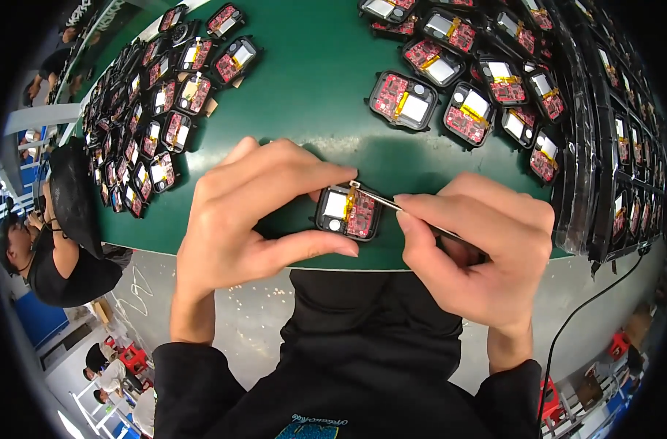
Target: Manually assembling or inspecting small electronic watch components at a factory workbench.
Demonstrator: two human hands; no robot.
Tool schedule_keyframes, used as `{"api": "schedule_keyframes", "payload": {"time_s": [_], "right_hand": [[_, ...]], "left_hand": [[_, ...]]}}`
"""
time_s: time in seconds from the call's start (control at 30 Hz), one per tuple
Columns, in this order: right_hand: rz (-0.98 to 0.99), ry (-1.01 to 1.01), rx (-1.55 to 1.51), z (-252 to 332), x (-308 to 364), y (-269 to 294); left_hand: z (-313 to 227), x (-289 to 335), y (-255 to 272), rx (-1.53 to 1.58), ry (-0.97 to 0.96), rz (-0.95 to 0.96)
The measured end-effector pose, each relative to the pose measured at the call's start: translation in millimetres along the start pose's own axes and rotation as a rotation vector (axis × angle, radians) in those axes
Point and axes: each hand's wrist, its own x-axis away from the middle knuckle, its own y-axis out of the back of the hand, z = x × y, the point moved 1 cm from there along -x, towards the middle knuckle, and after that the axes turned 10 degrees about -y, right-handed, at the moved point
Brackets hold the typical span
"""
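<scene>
A small black device casing (348, 228) with a red circuit board, a silver-white battery and yellow tape lies near the front edge of the green table. My left hand (249, 208) steadies it, index finger along its far edge and thumb along its near edge. Metal tweezers (381, 199) are pinched between the thumb and fingers of my right hand (487, 245). Their tips reach a tiny whitish part (354, 184) at the casing's far edge, close to my left index fingertip. Whether the tips grip that part is too small to tell.
Similar open casings (154, 110) crowd the table's left side, and more casings (469, 113) lie at the far right. Stacked black trays (600, 146) filled with casings stand along the right edge. A person in black (70, 256) sits at the left. A black cable (567, 322) hangs at right.
</scene>
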Motion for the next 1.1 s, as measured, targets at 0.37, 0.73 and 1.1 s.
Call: {"api": "schedule_keyframes", "payload": {"time_s": [0.37, 0.73, 1.1], "right_hand": [[-0.055, 0.113, 0.064, -2.7, 2.6, -2.8], [0.004, 0.065, 0.003, -1.1, 0.9, 1.6], [0.071, -0.038, -0.057, -1.1, -0.1, 4.2]], "left_hand": [[2.8, -0.3, 2.5, -0.018, -0.032, 0.007], [13.7, 0.4, 6.5, 0.135, -0.029, 0.039], [16.1, -0.1, 8.5, 0.122, -0.09, 0.104]]}}
